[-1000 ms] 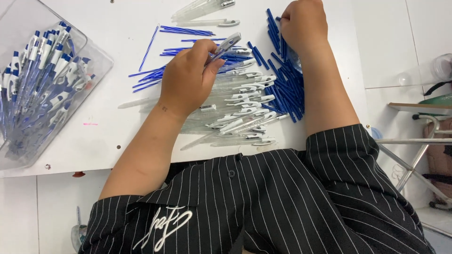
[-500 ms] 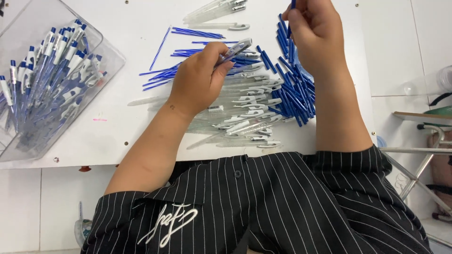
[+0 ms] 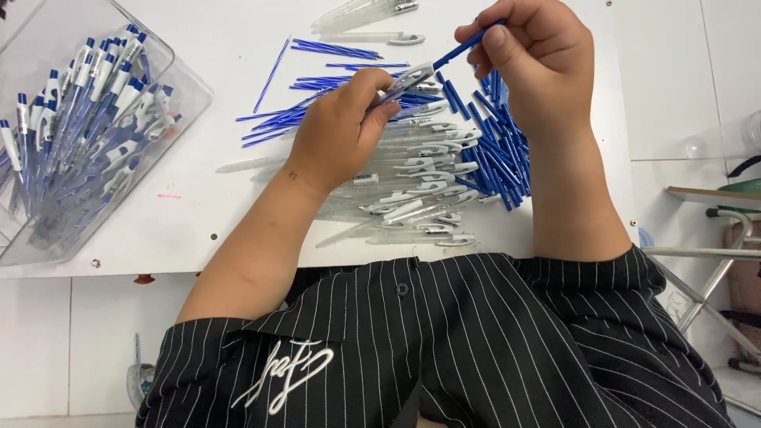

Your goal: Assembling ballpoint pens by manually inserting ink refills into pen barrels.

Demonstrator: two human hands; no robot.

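The left hand (image 3: 341, 131) is curled closed around a clear plastic pen barrel with a white clip (image 3: 408, 79), thumb and fingers pinching it so its open end sticks out to the upper right, just above the table. The right hand (image 3: 535, 67) is pinched too: thumb and fingertips grip a slim blue pen end piece (image 3: 464, 49), held slantwise with its lower tip meeting the mouth of the barrel. The two hands sit close together, the barrel bridging the gap between them, over the far half of the white table (image 3: 198, 214).

Beneath and between the wrists lies a heap of clear barrels with white clips (image 3: 420, 186), mostly laid side by side with clips toward the right. Just right of that, partly under the right hand, is a pile of short blue end pieces (image 3: 499, 162). Behind the left hand, thin blue ink refills (image 3: 317, 79) are scattered in a loose fan, and a few more clear barrels (image 3: 365, 16) rest at the table's far edge.

Well apart, at the left corner of the table, stands a clear plastic bin (image 3: 170, 99) filled with assembled blue-and-white pens (image 3: 79, 127), lying slantwise. A small pink mark (image 3: 168, 196) shows on the tabletop between the bin and the left forearm. The person wears a black pinstriped shirt (image 3: 476, 349) with a white script emblem at the chest.
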